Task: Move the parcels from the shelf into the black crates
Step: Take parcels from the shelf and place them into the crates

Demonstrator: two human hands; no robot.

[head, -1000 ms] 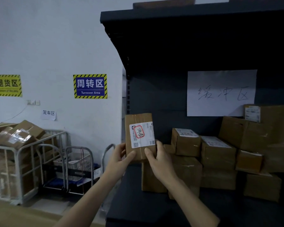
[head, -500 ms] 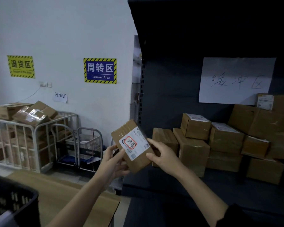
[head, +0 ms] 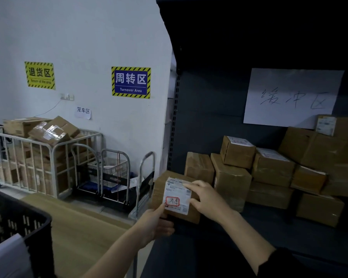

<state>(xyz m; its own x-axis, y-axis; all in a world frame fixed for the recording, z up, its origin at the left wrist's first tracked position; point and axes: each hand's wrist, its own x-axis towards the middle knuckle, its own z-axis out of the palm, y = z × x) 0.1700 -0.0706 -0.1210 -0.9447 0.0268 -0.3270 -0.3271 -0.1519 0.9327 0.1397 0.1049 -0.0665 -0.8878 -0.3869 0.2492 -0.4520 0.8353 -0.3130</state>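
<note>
parcel (head: 160, 190) at lower centre, gripped from below by the left hand (head: 155, 223), its right edge pinched by the right hand (head: 207, 199); crate (head: 38, 223) lower left, well apart

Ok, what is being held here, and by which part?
A parcel: the left hand grips its lower left corner, thumb on the label; the right hand lies on its right edge, grip unclear.

Blue sign (head: 131, 82) "周转区 Turnover Area", yellow sign (head: 39, 75) "退货区", shelf sheet (head: 291, 97) "缓冲区"
</note>
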